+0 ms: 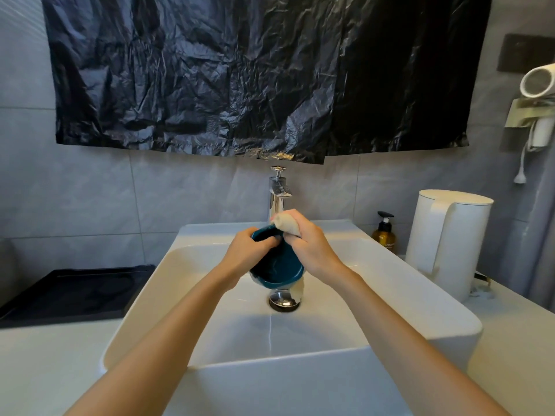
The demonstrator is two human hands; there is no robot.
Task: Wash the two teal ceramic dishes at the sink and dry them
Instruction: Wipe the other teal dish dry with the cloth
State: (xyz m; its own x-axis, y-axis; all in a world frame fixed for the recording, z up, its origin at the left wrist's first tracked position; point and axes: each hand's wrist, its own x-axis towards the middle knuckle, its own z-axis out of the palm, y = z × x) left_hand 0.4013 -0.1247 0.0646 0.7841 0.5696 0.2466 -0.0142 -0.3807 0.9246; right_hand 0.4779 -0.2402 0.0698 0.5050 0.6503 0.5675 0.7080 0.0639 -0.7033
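Over the sink (375, 295), left fingers (264, 243) grip teal dish (279, 265); right fingers (300, 244) clutch cloth (286, 224).

One teal ceramic dish (277, 265) is showing, and it is hanging in the air over the white sink (210, 325), right above the drain. It is a round, deep, glossy dark-teal piece, tipping so that its open inside is facing up and toward the camera. The left hand (249, 250) is gripping its far left rim, fingers curling over the edge. A cream cloth (288, 225) is pressing against the far right rim, bunched inside the right hand (312, 247). More of that cloth is hanging out below the dish's lower right edge.
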